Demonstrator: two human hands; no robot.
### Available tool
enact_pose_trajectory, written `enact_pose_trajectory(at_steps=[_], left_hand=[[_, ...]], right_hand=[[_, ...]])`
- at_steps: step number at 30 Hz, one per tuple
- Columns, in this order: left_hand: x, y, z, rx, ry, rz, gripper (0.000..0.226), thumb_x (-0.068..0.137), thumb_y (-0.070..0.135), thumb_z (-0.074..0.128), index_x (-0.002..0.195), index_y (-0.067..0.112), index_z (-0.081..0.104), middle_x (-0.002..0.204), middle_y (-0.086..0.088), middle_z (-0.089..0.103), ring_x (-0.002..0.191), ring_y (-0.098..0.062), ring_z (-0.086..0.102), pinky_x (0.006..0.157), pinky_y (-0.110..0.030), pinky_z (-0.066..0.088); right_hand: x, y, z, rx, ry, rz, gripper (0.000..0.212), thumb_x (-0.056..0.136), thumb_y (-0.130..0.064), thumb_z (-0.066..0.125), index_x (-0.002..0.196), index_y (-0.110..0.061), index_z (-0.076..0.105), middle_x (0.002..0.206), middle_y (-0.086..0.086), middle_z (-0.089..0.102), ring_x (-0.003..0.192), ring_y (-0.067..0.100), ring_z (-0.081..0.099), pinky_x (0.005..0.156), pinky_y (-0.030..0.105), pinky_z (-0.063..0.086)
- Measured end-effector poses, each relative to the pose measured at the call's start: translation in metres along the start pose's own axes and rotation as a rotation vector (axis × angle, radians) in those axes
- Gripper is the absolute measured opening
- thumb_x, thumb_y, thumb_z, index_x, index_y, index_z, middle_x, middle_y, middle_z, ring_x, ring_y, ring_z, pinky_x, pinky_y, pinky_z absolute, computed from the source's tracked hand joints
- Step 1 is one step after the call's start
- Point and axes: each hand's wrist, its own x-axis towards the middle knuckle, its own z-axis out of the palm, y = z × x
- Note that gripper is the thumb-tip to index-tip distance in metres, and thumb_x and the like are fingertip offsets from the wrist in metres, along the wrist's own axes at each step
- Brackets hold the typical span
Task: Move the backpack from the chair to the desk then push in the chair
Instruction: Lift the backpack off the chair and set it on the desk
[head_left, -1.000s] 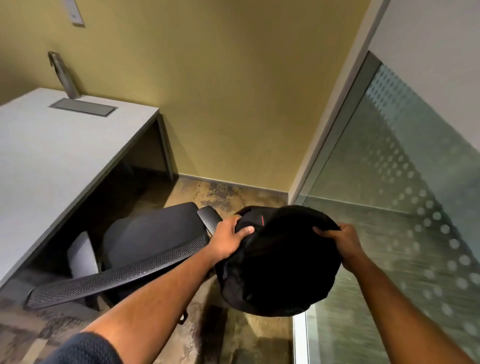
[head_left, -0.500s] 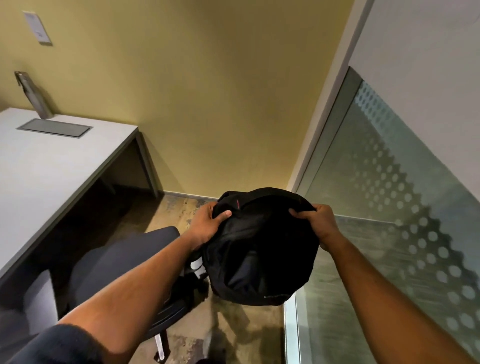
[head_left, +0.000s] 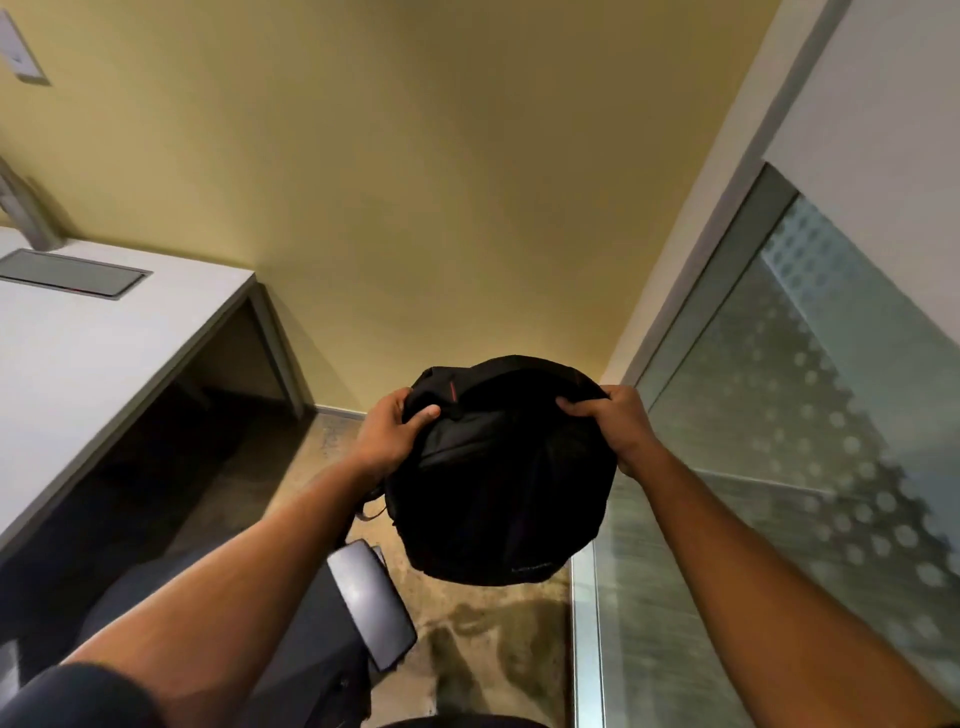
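I hold a black backpack (head_left: 498, 483) in the air at chest height, above the floor and to the right of the chair. My left hand (head_left: 387, 436) grips its upper left edge and my right hand (head_left: 615, 426) grips its upper right edge. The dark office chair (head_left: 291, 629) is low at the bottom left, mostly behind my left forearm, with one grey armrest (head_left: 371, 603) showing. The white desk (head_left: 98, 343) stands at the left, its top well apart from the backpack.
A grey cable hatch (head_left: 70, 273) is set into the desk top near a metal arm (head_left: 23, 208). A yellow wall closes the back. A frosted glass partition (head_left: 779, 467) runs along the right. Patterned carpet (head_left: 483, 639) lies between chair and glass.
Both hands have lifted the backpack higher and the view has tilted up. The chair has slid down and left out of most of the frame.
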Motion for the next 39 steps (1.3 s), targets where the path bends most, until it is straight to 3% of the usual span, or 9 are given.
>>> enact_pose_trajectory(at_steps=[3,7,9,16,19,23,30,33,39], left_hand=[[0.029,0.003,-0.013,0.025,0.052,0.005,0.016,0.097,0.023,0.064,0.107,0.011,0.064,0.099,-0.008,0.074,0.095,-0.026,0.070,0.085,-0.042,0.055],[0.065,0.001,-0.030,0.029,0.155,0.016,0.007,0.096,0.024,0.065,0.103,0.021,0.064,0.089,0.011,0.071,0.080,0.000,0.066,0.071,-0.021,0.051],[0.082,-0.003,-0.039,0.016,0.188,0.003,0.010,0.096,0.023,0.065,0.105,0.019,0.065,0.089,0.011,0.071,0.077,0.004,0.064,0.070,-0.019,0.048],[0.148,-0.016,-0.090,0.045,0.264,-0.067,0.017,0.096,0.027,0.065,0.104,0.013,0.068,0.098,-0.010,0.075,0.092,-0.021,0.069,0.085,-0.043,0.054],[0.177,-0.017,-0.111,0.035,0.315,-0.068,0.010,0.096,0.025,0.065,0.094,0.015,0.067,0.081,0.002,0.068,0.078,-0.013,0.060,0.073,-0.035,0.049],[0.207,-0.014,-0.143,0.024,0.386,-0.090,0.012,0.097,0.021,0.064,0.096,0.009,0.068,0.078,0.002,0.065,0.076,-0.012,0.057,0.071,-0.032,0.046],[0.229,-0.019,-0.198,-0.004,0.538,-0.132,0.015,0.098,0.024,0.062,0.099,0.010,0.067,0.087,-0.008,0.069,0.082,-0.021,0.062,0.078,-0.042,0.048],[0.239,-0.024,-0.224,0.023,0.583,-0.154,0.017,0.099,0.025,0.060,0.106,0.011,0.068,0.103,-0.016,0.074,0.095,-0.035,0.070,0.088,-0.051,0.053],[0.267,-0.039,-0.285,0.144,0.686,-0.228,0.021,0.098,0.030,0.061,0.099,0.010,0.068,0.100,-0.017,0.074,0.096,-0.034,0.069,0.088,-0.056,0.053]], right_hand=[[0.039,-0.020,0.018,-0.029,-0.045,-0.032,0.021,0.058,-0.031,0.097,0.070,-0.021,0.083,0.073,0.000,0.082,0.068,0.019,0.080,0.056,0.027,0.061],[0.088,-0.045,0.044,-0.052,-0.117,-0.058,0.028,0.056,-0.032,0.095,0.076,-0.016,0.084,0.071,0.000,0.081,0.062,0.013,0.076,0.053,0.024,0.058],[0.112,-0.056,0.060,-0.059,-0.153,-0.070,0.027,0.055,-0.034,0.093,0.075,-0.018,0.084,0.070,-0.001,0.081,0.062,0.013,0.076,0.052,0.023,0.057],[0.210,-0.085,0.128,-0.088,-0.327,-0.022,0.042,0.049,-0.039,0.093,0.080,-0.011,0.083,0.079,0.008,0.083,0.077,0.029,0.081,0.064,0.034,0.060],[0.250,-0.101,0.159,-0.091,-0.413,-0.003,0.054,0.045,-0.040,0.093,0.085,-0.006,0.082,0.084,0.011,0.084,0.081,0.033,0.081,0.078,0.048,0.066],[0.291,-0.129,0.203,-0.086,-0.501,-0.012,0.055,0.045,-0.038,0.093,0.086,-0.003,0.081,0.085,0.013,0.084,0.082,0.034,0.081,0.086,0.055,0.066],[0.334,-0.179,0.287,-0.166,-0.606,-0.114,0.043,0.051,-0.038,0.090,0.077,-0.006,0.078,0.082,0.013,0.083,0.083,0.036,0.080,0.082,0.058,0.064],[0.349,-0.195,0.325,-0.190,-0.651,-0.139,0.049,0.046,-0.043,0.088,0.076,-0.006,0.077,0.084,0.017,0.082,0.087,0.041,0.079,0.081,0.059,0.062],[0.378,-0.222,0.404,-0.223,-0.721,-0.148,0.062,0.041,-0.049,0.087,0.081,-0.004,0.078,0.084,0.016,0.082,0.086,0.041,0.079,0.079,0.059,0.063]])
